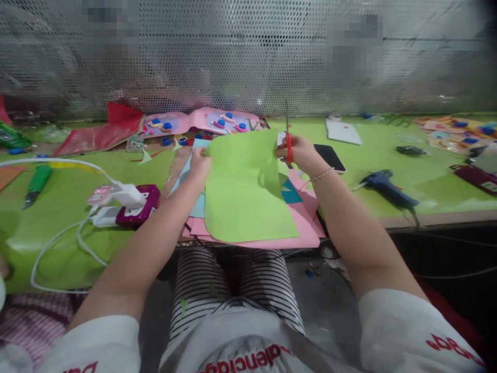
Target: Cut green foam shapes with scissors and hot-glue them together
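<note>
Taking the clock face as centred on a large lime-green flexible sheet with rounded left corners (244,197), twelve pointing to the grey perforated metal panel (233,57). Pinching that sheet with the left hand (200,163), closed on its edge near ten o'clock. Gripping red-handled metal scissors (289,147) in the right hand (301,153), by the sheet's edge near two, blades pointing towards twelve; cannot tell whether also touching the sheet. Holding the sheet over flat pink sheets (306,212), just before the striped trousers (267,280), with light-blue sheeting (198,208) showing at eight. Seeing a black rectangular phone-like object (332,157) between two and three, a dark-blue glue gun (390,190) at three, a glossy magenta power socket (152,199) near nine, and a green-handled knife (41,178) farther out.
</note>
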{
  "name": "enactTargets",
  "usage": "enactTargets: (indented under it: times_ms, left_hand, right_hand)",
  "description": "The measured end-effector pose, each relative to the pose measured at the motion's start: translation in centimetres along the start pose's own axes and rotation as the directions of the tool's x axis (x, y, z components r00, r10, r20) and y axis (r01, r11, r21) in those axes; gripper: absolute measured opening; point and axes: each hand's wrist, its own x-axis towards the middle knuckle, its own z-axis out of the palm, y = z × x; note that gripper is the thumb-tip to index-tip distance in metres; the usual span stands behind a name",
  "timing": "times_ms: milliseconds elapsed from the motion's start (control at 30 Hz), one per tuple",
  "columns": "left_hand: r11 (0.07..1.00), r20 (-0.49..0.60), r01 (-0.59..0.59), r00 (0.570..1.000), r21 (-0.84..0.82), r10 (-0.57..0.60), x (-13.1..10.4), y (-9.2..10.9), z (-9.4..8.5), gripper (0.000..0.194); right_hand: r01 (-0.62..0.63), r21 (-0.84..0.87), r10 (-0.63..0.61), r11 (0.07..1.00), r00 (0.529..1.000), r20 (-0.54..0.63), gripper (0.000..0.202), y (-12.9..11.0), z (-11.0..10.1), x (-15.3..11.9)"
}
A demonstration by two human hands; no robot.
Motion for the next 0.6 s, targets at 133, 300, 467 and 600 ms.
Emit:
enactTargets:
  times_ms: [133,300,467,600]
  left_hand:
    - [0.817,-0.082,-0.338,0.903,0.467,0.421,-0.8,1.7,-0.4,0.046]
    - [0.631,0.379,-0.521,0.853,0.575,0.36,-1.8,2.0,0.0,0.036]
    - [0.63,0.479,-0.498,0.85,0.596,0.218,-1.8,0.9,0.2,0.014]
    - [0.679,0.383,-0.462,0.881,0.57,0.278,-1.4,1.0,0.0,0.015]
  right_hand:
    - [-0.047,-0.041,0.051,0.998,0.992,0.114,0.034,-0.2,1.0,-0.6]
    - [-0.047,-0.024,0.052,0.999,0.954,0.294,0.034,-0.2,2.9,-1.3]
    - [0.063,-0.17,-0.005,0.983,0.945,0.326,0.038,0.3,3.5,-0.9]
    - [0.197,-0.505,-0.124,0.841,0.977,0.176,0.042,-0.2,2.2,-0.9]
